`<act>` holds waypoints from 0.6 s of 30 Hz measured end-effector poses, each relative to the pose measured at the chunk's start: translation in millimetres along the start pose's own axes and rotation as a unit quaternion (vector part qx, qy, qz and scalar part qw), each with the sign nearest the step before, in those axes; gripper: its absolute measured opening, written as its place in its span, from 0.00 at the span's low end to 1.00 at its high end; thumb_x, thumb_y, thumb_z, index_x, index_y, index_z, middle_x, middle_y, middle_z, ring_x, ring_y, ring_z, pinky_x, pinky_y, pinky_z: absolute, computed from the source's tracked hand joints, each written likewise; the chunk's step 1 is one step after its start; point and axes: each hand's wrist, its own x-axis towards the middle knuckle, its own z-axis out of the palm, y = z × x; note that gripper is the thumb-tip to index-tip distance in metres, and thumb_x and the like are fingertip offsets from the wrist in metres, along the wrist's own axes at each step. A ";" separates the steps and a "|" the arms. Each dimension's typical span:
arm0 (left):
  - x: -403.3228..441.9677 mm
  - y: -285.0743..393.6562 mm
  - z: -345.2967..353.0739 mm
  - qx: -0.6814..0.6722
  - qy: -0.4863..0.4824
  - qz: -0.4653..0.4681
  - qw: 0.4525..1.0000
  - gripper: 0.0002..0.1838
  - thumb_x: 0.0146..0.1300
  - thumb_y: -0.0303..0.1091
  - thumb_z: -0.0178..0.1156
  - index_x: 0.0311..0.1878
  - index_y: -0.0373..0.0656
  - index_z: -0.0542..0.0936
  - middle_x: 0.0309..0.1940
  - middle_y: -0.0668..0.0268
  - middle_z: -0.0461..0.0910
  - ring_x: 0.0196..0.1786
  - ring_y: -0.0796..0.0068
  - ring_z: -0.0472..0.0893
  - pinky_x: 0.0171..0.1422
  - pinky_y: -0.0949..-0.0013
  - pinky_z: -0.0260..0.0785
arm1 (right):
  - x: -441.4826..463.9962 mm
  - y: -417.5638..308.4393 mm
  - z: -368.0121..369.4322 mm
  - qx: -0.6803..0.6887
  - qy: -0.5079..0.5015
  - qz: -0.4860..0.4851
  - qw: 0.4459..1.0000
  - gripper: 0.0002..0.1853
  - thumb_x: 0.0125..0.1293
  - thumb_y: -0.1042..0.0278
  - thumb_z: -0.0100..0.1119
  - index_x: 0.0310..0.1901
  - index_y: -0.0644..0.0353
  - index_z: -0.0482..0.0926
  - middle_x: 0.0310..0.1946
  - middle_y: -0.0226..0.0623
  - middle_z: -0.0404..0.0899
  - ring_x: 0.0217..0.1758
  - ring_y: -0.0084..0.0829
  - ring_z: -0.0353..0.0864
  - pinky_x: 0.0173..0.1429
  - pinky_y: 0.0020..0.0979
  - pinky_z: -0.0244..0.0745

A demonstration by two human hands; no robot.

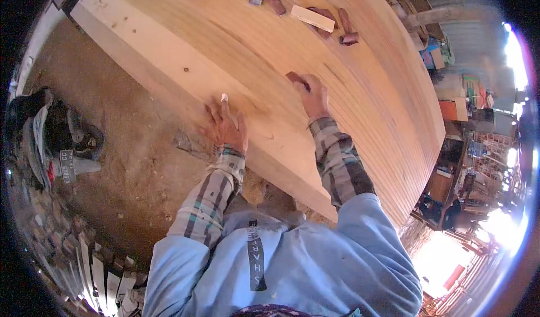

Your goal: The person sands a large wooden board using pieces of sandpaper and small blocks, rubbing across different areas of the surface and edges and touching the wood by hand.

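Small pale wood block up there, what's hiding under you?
Reddish-brown material pokes out from under the small pale wood block, on the big striped wooden panel. The block covers the middle, so I can't see its whole shape.

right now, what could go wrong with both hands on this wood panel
The right hand pinches what looks like folded sandpaper close to the wood panel, so its fingertips could get scraped. The left hand lies bare near the panel's edge; a splinter is possible, and the white wrap on one finger might snag. The pale wood block looks loose and could slide if bumped.
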 end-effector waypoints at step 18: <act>197.4 -128.6 10.1 0.086 0.124 -0.088 0.985 0.33 0.69 0.60 0.45 0.73 0.56 0.60 0.75 0.59 0.55 0.77 0.56 0.53 0.73 0.30 0.40 | 65.0 -43.9 87.0 -0.056 -0.057 -0.155 0.985 0.10 0.61 0.70 0.52 0.44 0.56 0.78 0.41 0.44 0.78 0.49 0.48 0.77 0.57 0.46 0.71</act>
